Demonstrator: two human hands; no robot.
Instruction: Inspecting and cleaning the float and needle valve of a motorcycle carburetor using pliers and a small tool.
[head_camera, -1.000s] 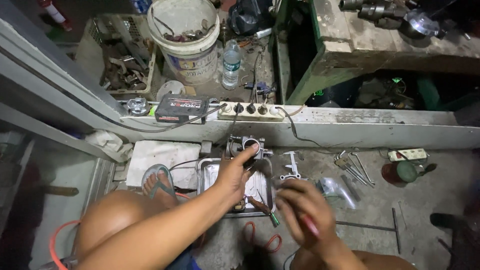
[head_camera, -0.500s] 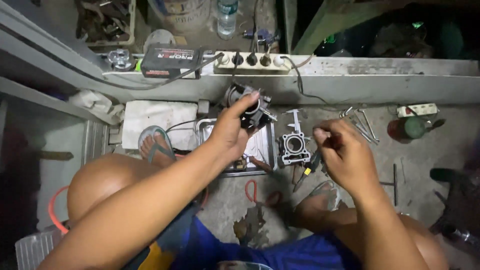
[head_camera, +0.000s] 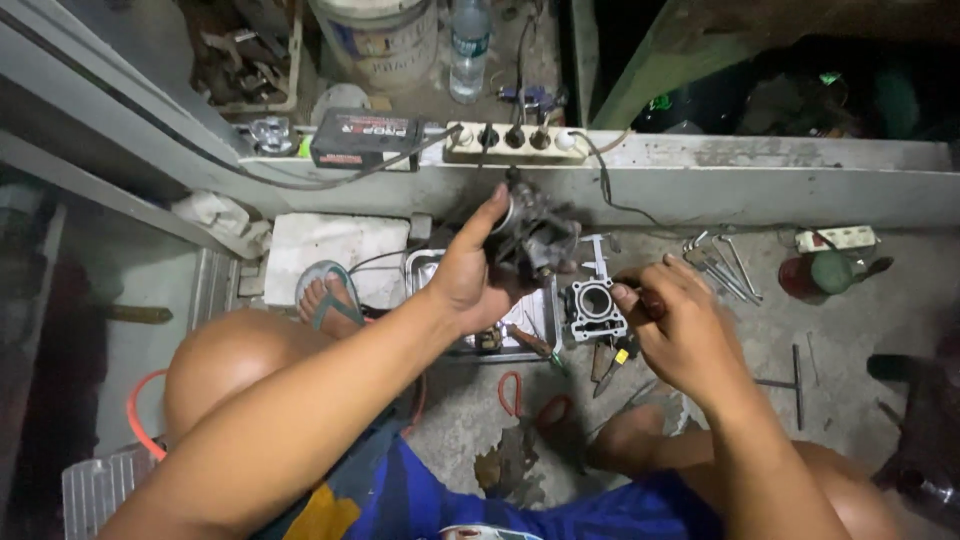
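A person is squatting on a concrete floor (head_camera: 880, 320), seen from above. The left hand (head_camera: 470, 280) is gripping a small dark metal engine part (head_camera: 535, 235), fingers clenched around its left side and thumb stretching up along it. The part is being held in the air above a shallow metal tray (head_camera: 425, 265) that is lying on the floor just in front of the person's knees.

The right hand (head_camera: 680, 325) is closing its fingers around the dark handle of a tool (head_camera: 648, 300); most of the tool is hidden inside the fist, so its kind cannot be told. This hand is hovering just right of a grey metal engine cylinder (head_camera: 593, 300) that is standing on the floor beside the tray.

A foot in a sandal (head_camera: 325, 295) is resting left of the tray. A bunch of hex keys (head_camera: 715, 262) is lying further right, near a green and red can (head_camera: 825, 272). Along a low concrete ledge behind, a white power strip (head_camera: 510, 142) and a black box (head_camera: 362, 138) are sitting side by side. A plastic bottle (head_camera: 468, 45) and a bucket (head_camera: 375, 45) are standing beyond the ledge.
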